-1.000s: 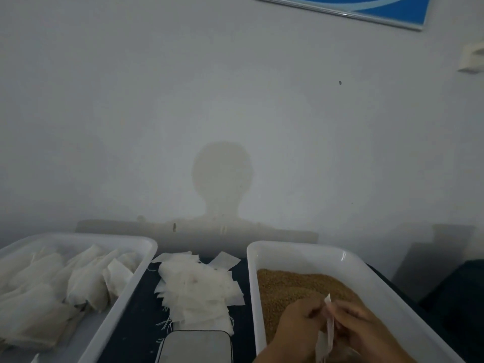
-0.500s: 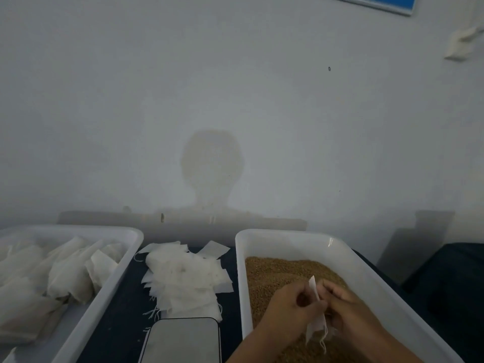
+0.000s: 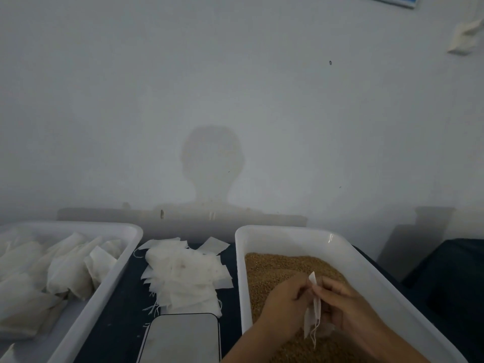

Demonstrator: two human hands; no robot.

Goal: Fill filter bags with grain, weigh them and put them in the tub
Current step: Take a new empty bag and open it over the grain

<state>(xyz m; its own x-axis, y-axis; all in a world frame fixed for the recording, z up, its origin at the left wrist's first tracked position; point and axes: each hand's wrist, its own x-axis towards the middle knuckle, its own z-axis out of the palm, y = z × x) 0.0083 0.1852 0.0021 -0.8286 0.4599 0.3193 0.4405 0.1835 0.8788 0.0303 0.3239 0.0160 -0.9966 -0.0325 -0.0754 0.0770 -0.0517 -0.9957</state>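
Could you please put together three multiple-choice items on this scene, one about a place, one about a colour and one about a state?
1. Where does the loose pile of empty filter bags lie?
A. Inside the grain tub
B. On the dark table between the two tubs
C. On the scale

2. What colour is the grain?
A. Golden brown
B. Green
C. Black

3. What are the hands doing with the filter bag?
A. Both rest flat on the table
B. Only one touches it
C. Both pinch it over the grain

Answers:
1 B, the pile sits between the left tub and the grain tub, just behind the scale.
2 A, the tub's fill is golden brown.
3 C, the left hand and right hand pinch it from either side.
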